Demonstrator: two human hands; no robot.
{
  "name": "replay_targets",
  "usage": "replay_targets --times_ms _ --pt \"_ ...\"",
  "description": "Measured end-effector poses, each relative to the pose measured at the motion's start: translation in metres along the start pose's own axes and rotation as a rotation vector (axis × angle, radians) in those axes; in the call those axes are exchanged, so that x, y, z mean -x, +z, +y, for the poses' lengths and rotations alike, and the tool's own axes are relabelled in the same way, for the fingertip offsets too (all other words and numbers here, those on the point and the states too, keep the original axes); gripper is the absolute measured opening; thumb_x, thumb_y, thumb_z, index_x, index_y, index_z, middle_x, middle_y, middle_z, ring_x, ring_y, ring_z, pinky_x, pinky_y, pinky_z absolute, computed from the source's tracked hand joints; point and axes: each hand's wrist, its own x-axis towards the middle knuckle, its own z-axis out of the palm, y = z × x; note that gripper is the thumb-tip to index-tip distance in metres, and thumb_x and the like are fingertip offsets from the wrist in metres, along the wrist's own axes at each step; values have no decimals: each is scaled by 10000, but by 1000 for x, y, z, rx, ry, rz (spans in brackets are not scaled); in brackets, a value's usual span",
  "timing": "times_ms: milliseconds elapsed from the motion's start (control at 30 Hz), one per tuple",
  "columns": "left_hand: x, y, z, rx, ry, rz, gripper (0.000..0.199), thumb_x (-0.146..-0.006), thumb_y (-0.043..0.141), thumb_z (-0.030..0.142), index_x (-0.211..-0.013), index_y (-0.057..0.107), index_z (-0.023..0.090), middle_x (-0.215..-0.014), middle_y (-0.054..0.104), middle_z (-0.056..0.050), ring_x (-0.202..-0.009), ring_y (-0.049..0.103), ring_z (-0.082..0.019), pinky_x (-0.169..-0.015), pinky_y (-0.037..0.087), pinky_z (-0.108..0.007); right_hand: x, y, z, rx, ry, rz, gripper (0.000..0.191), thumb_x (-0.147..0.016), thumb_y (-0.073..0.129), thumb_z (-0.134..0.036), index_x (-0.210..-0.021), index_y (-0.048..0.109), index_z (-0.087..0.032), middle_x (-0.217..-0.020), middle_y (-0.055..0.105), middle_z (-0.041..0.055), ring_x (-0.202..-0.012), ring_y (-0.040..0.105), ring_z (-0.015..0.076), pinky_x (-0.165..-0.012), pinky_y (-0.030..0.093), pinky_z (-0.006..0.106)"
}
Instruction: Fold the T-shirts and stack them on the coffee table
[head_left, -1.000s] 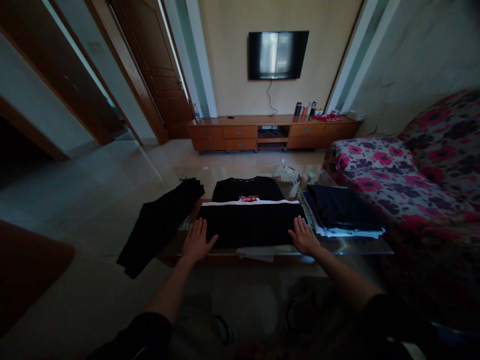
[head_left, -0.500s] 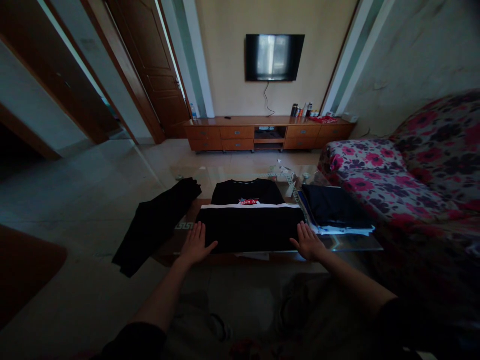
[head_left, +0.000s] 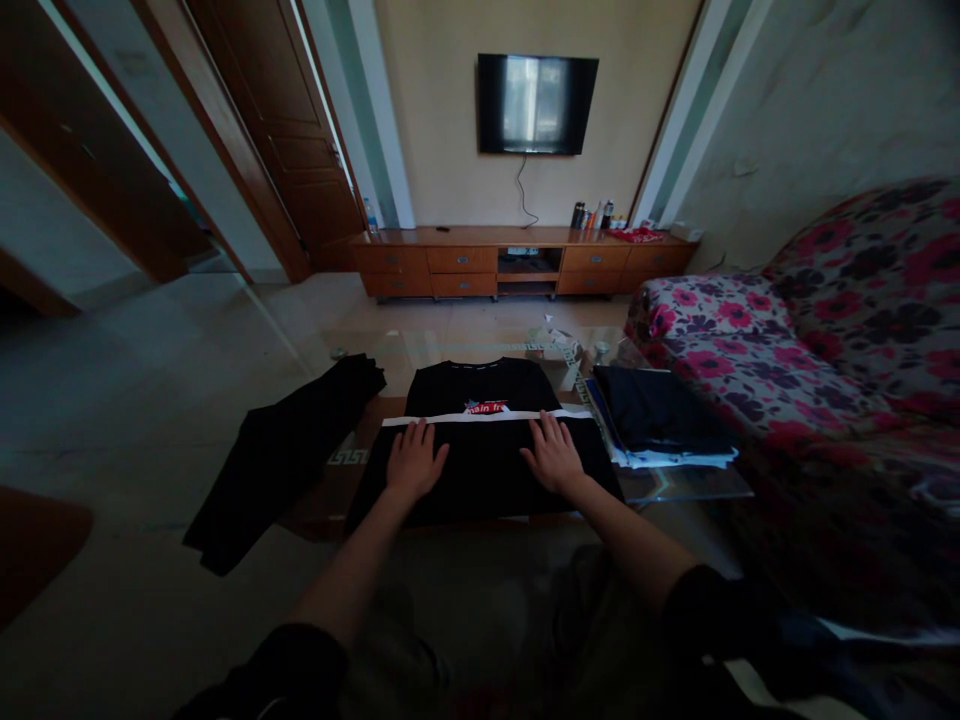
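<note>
A black T-shirt [head_left: 480, 470] with a red and white chest print lies on the glass coffee table [head_left: 682, 487]. Its lower part is folded up, so a white hem band runs across below the print. My left hand [head_left: 411, 462] rests flat on the folded part, left of centre, fingertips close to the white band. On the right side my right hand [head_left: 555, 455] presses the same layer, fingers spread and touching the band. Neither hand grips the cloth.
Black garments [head_left: 281, 455] hang over the table's left side. A stack of folded dark clothes [head_left: 664, 410] sits at the right. Beyond stand a wooden TV cabinet [head_left: 461, 259] and a wall television [head_left: 537, 104]. A floral sofa [head_left: 750, 340] is at the right.
Both hands have moved inward from the shirt's side edges onto the folded layer, and forward to the white band. The near part of the cloth now spreads wider. The view has shifted slightly.
</note>
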Motion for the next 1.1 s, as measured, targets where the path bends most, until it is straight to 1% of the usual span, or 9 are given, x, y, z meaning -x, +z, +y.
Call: replay_targets --times_ms 100,167,300,467,667,767,867,967,1100 --pt "-28 12 27 60 95 -24 653 -1010 294 536 -1553 427 199 -1665 332 -82 -1557 227 -285 -1267 157 -474 -34 13 -26 -73 -57 -71 744 -1029 304 -576 -1624 270 -133 -1712 122 132 -1581 100 292 -1261 100 468" --pt "-42 20 34 71 59 -16 665 -1007 301 530 -1561 418 182 -1669 319 -91 -1558 224 -293 -1262 169 -485 -52 23 -33 -94 -1 -74 735 -1037 282 -566 -1633 245 -137 -1713 124 124 -1579 111 292 -1258 109 479" --pt "-58 35 25 58 -117 2 682 -990 326 539 -1584 389 210 -1676 297 -94 -1565 190 -327 -1251 159 -543 -78 34 -26 -77 79 -68 729 -1037 265 -566 -1648 199 -175 -1720 110 87 -1576 81 316 -1248 64 553" --pt "-67 44 19 79 -186 -43 691 -962 357 590 -1595 362 312 -1672 313 -70 -1546 224 -378 -1218 163 -631 -93 34 -23 -64 96 -142 752 -1014 252 -645 -1658 133 -275 -1715 144 102 -1556 108 379 -1164 28 728" --pt "-80 44 27 96 -129 -44 673 -985 286 596 -1608 321 343 -1697 250 -57 -1557 195 -359 -1212 150 -652 -106 34 -21 -118 72 -93 702 -1016 283 -653 -1613 300 -285 -1688 233 114 -1522 198 371 -1188 115 658" --pt "-93 46 17 127 -148 -105 647 -991 265 609 -1580 379 367 -1689 280 -43 -1560 203 -339 -1226 159 -621 -128 28 -3 -194 234 27 585 -1042 290 -555 -1509 464 -248 -1629 320 139 -1454 317 364 -1155 270 584" --pt "-113 50 -4 156 -230 -66 630 -994 305 570 -1533 473 292 -1678 300 -89 -1553 223 -343 -1233 194 -582 -158 23 23 -275 456 114 531 -1019 386 -409 -1463 480 -133 -1540 384 220 -1370 417 378 -1102 371 510" --pt "-138 54 -30 216 -391 18 627 -947 465 501 -1487 516 186 -1646 337 -165 -1540 237 -378 -1211 268 -573 -186 23 50 -317 473 106 552 -983 440 -329 -1467 441 -63 -1469 443 248 -1323 476 352 -1117 374 457" --pt "-167 52 -62 431 -460 54 536 -886 591 339 -1383 600 139 -1483 545 -192 -1456 400 -353 -1222 262 -532 -210 31 80 -352 464 99 575 -953 498 -292 -1462 427 -37 -1414 512 247 -1307 508 322 -1141 368 427"
